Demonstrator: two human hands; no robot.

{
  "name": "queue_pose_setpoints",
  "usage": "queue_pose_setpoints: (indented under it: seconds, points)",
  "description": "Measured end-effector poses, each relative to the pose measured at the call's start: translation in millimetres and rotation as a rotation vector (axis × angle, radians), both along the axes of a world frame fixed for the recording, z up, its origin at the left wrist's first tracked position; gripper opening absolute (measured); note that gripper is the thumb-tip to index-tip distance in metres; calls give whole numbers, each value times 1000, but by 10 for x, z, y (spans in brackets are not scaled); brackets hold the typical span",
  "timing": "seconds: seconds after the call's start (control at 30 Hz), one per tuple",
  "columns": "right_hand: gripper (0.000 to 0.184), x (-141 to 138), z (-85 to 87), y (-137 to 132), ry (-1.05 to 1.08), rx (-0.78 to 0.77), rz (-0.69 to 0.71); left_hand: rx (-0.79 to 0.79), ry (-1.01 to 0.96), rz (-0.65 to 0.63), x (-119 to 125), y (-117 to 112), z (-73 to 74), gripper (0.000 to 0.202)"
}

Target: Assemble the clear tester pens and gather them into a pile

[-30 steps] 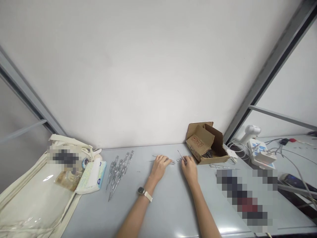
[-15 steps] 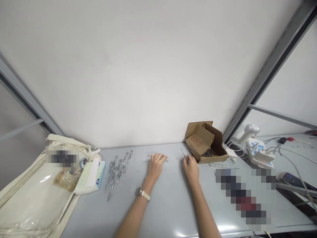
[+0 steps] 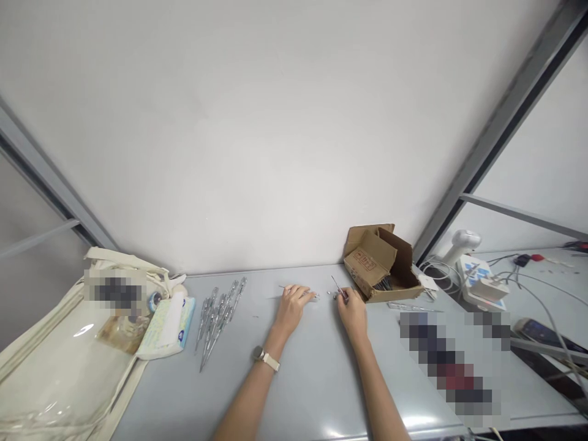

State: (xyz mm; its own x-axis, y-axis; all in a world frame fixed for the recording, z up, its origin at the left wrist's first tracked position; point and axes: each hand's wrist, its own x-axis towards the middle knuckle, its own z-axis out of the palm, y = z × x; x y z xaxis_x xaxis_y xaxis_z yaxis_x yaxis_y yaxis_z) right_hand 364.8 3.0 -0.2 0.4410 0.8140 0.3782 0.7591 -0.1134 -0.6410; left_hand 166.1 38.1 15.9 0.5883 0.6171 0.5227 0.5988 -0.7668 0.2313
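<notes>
My left hand [image 3: 290, 306], with a watch on its wrist, is closed around a clear-handled screwdriver [image 3: 316, 297]. The thin shaft sticks out to the left, and the handle's end shows at the right. My right hand [image 3: 353, 316] grips a slim metal tool [image 3: 337, 283] whose tip points up and left; fingers hide its rear part, so its exact kind is unclear. Between the hands, small metal parts [image 3: 334, 296] lie on the table, close to the right fingertips. Several more clear-handled screwdrivers [image 3: 221, 313] lie in a group to the left.
An open cardboard box [image 3: 365, 272] with dark items inside stands behind my right hand. Another clear screwdriver [image 3: 411, 307] lies before it. A tissue pack [image 3: 177, 334] and transparent bag [image 3: 68, 367] are at left. Cables and a power strip [image 3: 478, 282] sit at right.
My left hand has shifted slightly right with the screwdriver. The right hand has moved a little left, its tool tip now nearer the small parts.
</notes>
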Motion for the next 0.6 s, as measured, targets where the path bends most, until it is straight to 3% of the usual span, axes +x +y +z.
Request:
queue_pose_setpoints:
  seconds: [0.5, 0.6]
  points:
    - [23, -19, 11, -13, 7, -15, 24, -11, -12, 93, -7, -6, 11, 51]
    - [25, -38, 43, -30, 36, -16, 93, -21, -43, 122, -3, -13, 26, 50]
